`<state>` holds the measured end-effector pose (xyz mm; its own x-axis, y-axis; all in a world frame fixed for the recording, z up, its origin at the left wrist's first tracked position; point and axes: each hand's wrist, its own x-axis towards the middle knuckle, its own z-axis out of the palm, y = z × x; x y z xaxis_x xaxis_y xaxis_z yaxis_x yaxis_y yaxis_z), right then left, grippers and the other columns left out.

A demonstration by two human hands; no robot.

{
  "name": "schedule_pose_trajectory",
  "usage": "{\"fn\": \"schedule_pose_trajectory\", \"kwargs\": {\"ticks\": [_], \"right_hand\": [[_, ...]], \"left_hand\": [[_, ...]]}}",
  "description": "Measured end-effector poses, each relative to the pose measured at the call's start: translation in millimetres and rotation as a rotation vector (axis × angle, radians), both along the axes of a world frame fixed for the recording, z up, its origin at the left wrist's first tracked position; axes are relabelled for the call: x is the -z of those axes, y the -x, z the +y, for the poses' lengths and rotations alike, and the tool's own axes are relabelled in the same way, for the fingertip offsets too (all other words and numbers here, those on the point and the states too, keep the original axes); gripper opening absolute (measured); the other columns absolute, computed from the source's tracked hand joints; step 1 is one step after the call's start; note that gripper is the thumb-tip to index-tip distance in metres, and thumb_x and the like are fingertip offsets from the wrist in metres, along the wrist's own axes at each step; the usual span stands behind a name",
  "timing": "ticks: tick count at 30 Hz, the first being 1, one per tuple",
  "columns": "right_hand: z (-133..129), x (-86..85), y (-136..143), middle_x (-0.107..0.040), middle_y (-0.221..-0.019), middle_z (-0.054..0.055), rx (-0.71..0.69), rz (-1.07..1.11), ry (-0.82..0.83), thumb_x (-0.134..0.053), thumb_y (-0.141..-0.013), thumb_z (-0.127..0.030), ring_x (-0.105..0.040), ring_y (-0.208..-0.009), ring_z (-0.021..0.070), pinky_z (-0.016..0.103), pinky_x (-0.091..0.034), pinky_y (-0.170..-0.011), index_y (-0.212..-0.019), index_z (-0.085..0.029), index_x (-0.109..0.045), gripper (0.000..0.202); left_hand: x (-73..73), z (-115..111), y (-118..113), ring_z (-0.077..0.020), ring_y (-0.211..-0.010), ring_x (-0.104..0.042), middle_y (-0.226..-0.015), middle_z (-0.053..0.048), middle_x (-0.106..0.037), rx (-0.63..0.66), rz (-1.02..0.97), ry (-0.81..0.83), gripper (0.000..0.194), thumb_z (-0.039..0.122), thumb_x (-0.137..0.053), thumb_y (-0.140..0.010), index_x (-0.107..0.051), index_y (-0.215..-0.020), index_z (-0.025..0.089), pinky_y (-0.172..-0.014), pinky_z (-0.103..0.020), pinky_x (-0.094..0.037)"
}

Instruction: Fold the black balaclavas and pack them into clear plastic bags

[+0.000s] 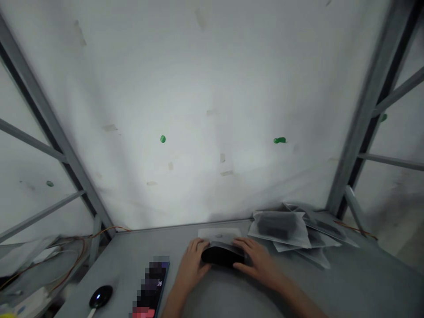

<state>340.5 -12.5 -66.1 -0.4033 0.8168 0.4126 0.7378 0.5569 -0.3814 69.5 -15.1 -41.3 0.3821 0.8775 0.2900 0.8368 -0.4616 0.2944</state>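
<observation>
A black, smooth, rounded oblong item [222, 257] is between my two hands, just above the grey table; its exact kind I cannot make out. My left hand [194, 260] grips its left end, fingers on top and thumb low at the front. At the other end my right hand [255, 258] holds it the same way. Translucent film shows along the item's upper edge. Just behind it lies a whitish flat bag or sheet [218, 232], partly hidden by the item and my fingers.
Several frosted bags [280, 227] with dark contents are piled at the back right of the table [132, 247]. A phone [154, 287] and a round black puck with a white cable [101, 297] lie at the left. Metal frame posts and a white wall [215, 88] bound the space.
</observation>
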Motion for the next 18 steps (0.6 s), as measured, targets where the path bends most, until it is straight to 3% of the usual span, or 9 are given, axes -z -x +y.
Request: {"fn": "schedule_pose_trajectory", "kwargs": {"ticks": [3, 8, 13, 18], "right_hand": [[11.8, 5.3, -3.1, -0.061, -0.134, 0.011, 0.002, -0.013, 0.032, -0.06, -0.09, -0.045, -0.058, -0.121, 0.0287, 0.045, -0.046, -0.1, -0.128, -0.025, -0.06, 0.042], [28.1, 11.1, 11.7, -0.062, -0.131, 0.01, 0.074, -0.025, -0.027, -0.052, -0.095, -0.031, -0.06, -0.116, 0.0266, 0.043, -0.049, -0.096, -0.121, -0.023, -0.063, 0.03], [41.1, 9.3, 25.8, -0.061, -0.132, 0.01, 0.105, -0.096, -0.096, -0.061, -0.089, -0.032, -0.057, -0.119, 0.0293, 0.044, -0.047, -0.095, -0.124, -0.024, -0.059, 0.036], [66.0, 8.6, 31.4, -0.067, -0.099, 0.005, 0.223, -0.152, -0.17, -0.053, -0.093, -0.022, -0.065, -0.091, 0.0233, 0.034, -0.049, -0.076, -0.097, -0.022, -0.062, 0.009]], "left_hand": [[-2.2, 11.0, 3.6, -0.02, -0.129, -0.047, -0.133, -0.003, -0.054, 0.06, -0.025, 0.005, 0.05, 0.006, -0.057, -0.077, -0.054, -0.122, 0.027, -0.109, -0.037, -0.039], [3.1, 29.5, -8.9, -0.0221, -0.111, -0.056, -0.113, -0.004, -0.061, -0.13, 0.099, -0.021, 0.039, 0.001, -0.053, -0.075, -0.057, -0.108, 0.022, -0.094, -0.034, -0.046], [10.2, 47.0, -15.0, -0.0229, -0.104, -0.056, -0.106, -0.004, -0.062, -0.171, 0.13, -0.036, 0.036, -0.002, -0.051, -0.073, -0.057, -0.1, 0.02, -0.089, -0.033, -0.045], [8.2, 62.5, -10.9, -0.0256, -0.103, -0.057, -0.1, -0.005, -0.064, -0.19, 0.157, -0.057, 0.025, 0.002, -0.055, -0.076, -0.059, -0.093, 0.02, -0.089, -0.038, -0.045]]}}
